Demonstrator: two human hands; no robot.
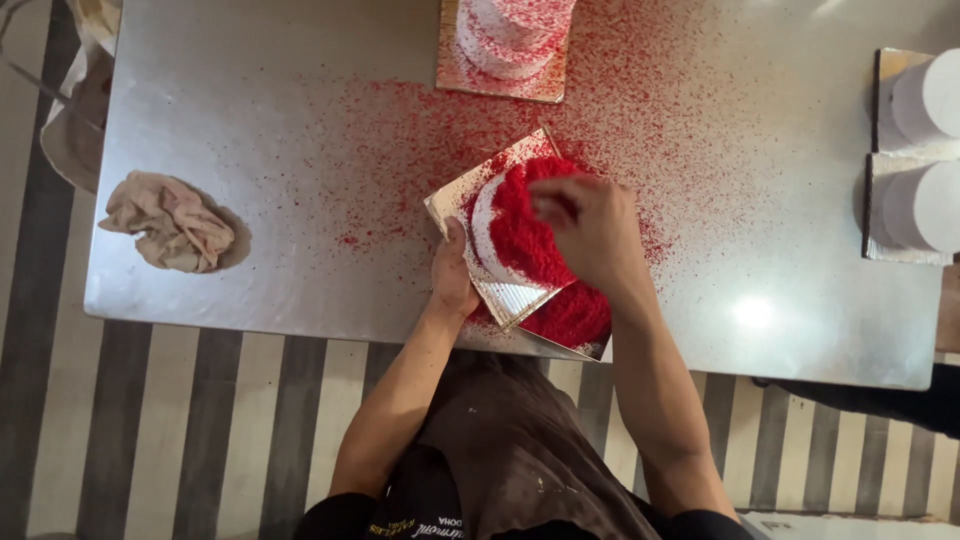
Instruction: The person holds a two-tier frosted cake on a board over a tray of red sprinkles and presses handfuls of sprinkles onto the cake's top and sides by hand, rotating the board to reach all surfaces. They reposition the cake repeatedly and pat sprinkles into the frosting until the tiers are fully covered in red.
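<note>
A round white cake (487, 232) largely covered in red crumbs sits tilted on a square golden cake board (452, 198) near the table's front edge. My left hand (451, 272) grips the board's near-left edge, thumb on top. My right hand (592, 232) rests on the cake's crumb-covered top, fingers curled against the crumbs; whether it holds crumbs I cannot tell. Below the tilted board lies a heap of red crumbs (572, 315) in a tray at the table edge.
Red crumbs are scattered over the steel table (250, 120). A second crumb-dusted white cake (505, 35) on a board stands at the back. Two plain white cakes (925, 95) (920, 205) on boards are at right. A crumpled beige cloth (170, 220) lies at left.
</note>
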